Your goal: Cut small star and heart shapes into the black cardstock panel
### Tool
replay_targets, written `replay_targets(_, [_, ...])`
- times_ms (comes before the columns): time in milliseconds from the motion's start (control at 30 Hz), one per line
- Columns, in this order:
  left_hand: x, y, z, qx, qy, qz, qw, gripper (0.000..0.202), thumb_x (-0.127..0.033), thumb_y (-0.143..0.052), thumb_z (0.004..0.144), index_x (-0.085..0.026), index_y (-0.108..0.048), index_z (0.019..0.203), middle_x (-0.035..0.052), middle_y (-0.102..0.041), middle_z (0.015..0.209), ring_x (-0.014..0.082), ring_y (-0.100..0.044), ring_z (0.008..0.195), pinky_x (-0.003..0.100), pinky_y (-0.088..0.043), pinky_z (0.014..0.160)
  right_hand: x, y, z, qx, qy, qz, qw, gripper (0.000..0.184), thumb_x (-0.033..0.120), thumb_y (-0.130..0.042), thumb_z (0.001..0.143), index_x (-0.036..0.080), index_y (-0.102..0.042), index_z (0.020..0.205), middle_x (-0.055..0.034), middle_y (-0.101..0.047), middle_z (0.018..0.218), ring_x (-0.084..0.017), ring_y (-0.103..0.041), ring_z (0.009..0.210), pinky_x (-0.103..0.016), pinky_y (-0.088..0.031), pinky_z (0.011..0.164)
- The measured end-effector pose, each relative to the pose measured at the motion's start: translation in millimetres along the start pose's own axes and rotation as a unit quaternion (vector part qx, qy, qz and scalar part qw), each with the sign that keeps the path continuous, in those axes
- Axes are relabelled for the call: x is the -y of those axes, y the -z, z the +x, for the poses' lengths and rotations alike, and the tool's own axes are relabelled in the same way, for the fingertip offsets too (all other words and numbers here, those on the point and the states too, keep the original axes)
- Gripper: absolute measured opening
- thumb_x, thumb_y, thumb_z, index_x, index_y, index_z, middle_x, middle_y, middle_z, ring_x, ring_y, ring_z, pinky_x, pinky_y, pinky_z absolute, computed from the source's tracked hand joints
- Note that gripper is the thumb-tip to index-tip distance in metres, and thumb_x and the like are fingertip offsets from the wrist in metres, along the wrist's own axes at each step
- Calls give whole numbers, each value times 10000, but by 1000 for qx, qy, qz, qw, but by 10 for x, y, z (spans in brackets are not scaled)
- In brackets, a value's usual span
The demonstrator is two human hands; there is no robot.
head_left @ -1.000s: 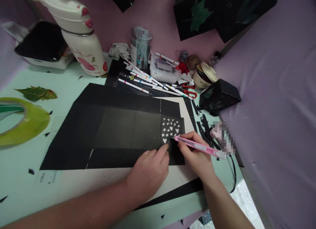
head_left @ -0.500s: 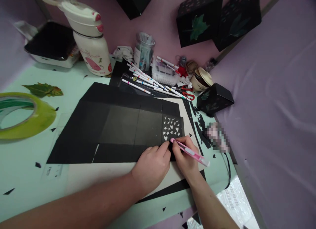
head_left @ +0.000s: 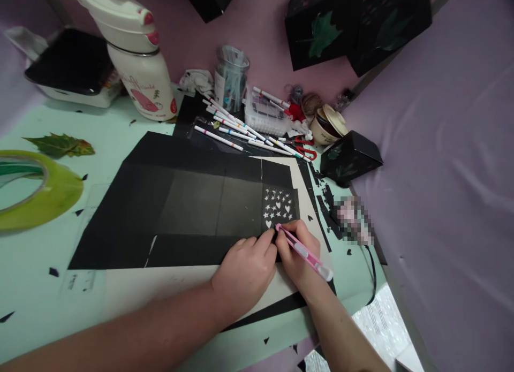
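Note:
My right hand point(head_left: 297, 252) is closed round a pink craft knife point(head_left: 301, 248), its tip against a sheet of black card point(head_left: 196, 200). Close to the tip, small stars and hearts are cut through the card in a patch point(head_left: 277, 205) near its right end, showing pale underneath. My left hand point(head_left: 246, 270) presses on the card's near edge, fingers curled and together, the index fingertip beside the knife tip. White paper point(head_left: 156, 283) lies beneath the card. The blade itself is hidden or too small to see.
Several white pens point(head_left: 241, 128) lie behind the card, near red-handled scissors point(head_left: 305, 147) and a glass jar point(head_left: 232, 80). A white bottle point(head_left: 140, 75) and a green-yellow tape roll point(head_left: 60, 198) stand to the left. At right sit a black box point(head_left: 351, 157) and paper scraps point(head_left: 330, 214).
The rear end of the craft knife has swung a little down and towards me. Both hands stay at the same spot on the card. The view has shifted slightly.

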State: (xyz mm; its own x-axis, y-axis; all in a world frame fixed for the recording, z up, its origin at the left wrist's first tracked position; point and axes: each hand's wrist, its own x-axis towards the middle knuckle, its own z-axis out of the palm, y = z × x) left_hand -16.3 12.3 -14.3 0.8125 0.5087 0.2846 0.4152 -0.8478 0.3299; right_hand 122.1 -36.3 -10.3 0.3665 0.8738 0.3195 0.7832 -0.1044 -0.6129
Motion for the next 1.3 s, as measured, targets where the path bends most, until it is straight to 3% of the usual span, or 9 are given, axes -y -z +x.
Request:
replay_targets(367, [2,-6,-5,-7,2,-3,1000,155,-125,-541,839,-130,-640,958,91,-664,1066,218,-637,726,384,-561,641,-18,17,24,15,-30,51,998,67,207,-544,838,211,-542,771,13,-612,635,-138,-573,551,-237,-446,519])
replay_targets(667, [-6,3,-6,13,-4,3,1000,186,-128,-509,867,-121,-640,999,99,-657,1034,219,-629,736,388,-561,667,13,31,41,4,-104,77,992,120,264,-591,834,203,-565,733,26,-594,601,-130,-546,538,-230,-434,505])
replay_targets(1300, [-1,15,-17,2,2,-3,1000,203,-138,-469,889,-128,-637,1004,100,-653,1074,206,-639,770,375,-551,707,-21,-1,6,-5,-51,75,996,113,223,-591,834,212,-541,733,12,-603,635,-129,-559,554,-238,-452,522])
